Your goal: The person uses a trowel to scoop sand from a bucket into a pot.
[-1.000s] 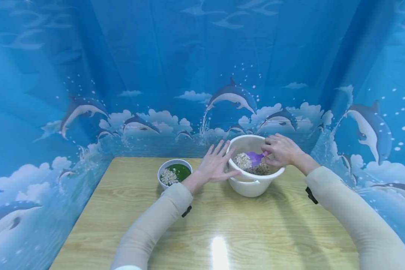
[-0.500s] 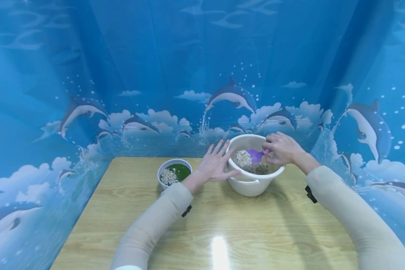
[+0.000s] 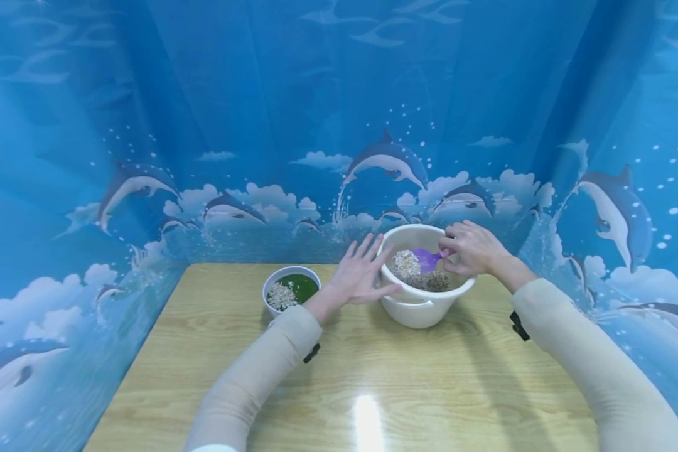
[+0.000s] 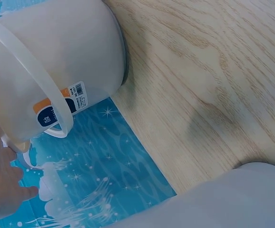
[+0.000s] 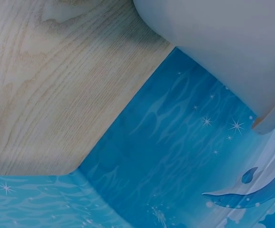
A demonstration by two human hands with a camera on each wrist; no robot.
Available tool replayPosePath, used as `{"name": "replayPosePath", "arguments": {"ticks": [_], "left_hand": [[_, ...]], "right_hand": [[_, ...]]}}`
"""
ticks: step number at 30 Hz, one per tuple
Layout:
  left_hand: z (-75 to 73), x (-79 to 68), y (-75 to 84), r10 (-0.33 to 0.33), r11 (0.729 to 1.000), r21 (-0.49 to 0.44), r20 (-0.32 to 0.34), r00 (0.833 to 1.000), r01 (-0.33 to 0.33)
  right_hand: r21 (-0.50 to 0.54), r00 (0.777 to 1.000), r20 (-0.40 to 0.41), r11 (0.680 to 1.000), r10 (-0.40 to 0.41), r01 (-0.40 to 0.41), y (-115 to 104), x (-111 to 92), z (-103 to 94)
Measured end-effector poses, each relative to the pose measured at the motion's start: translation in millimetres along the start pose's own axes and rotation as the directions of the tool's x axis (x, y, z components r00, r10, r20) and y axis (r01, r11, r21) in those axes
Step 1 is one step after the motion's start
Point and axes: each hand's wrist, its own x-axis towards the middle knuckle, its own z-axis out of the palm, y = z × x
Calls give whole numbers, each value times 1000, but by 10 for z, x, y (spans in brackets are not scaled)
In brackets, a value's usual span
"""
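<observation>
A white bucket with a side handle stands near the table's back edge. Inside lie brownish grains. My right hand grips a purple scoop over its right rim; pale flakes heap on the scoop's end, within the bucket's mouth. With fingers spread, my left hand lies along the bucket's left rim. The left wrist view shows that hand beside the bucket, which carries a label. In the right wrist view the bucket's wall shows, while the scoop is hidden.
Left of the bucket stands a small white bowl with a green inside and pale flakes in it, partly behind my left forearm. The wooden table meets a blue dolphin-print curtain at its back and sides.
The scoop with its flakes has risen slightly inside the bucket, and my right hand has shifted a little with it. My left hand stays at the rim.
</observation>
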Motion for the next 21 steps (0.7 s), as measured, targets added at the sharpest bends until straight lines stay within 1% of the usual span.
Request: {"name": "replayPosePath", "arguments": {"ticks": [12,21], "left_hand": [[-19,-4,4,-6,1000,-6,15,1000,6],[-15,1,1,-6,1000,-7,8,1000,6]], "right_hand": [[5,1000,-25,1000,18,-18,-12,-54,26],[18,998,-54,1000,21,-20,-20,-75,41]]}}
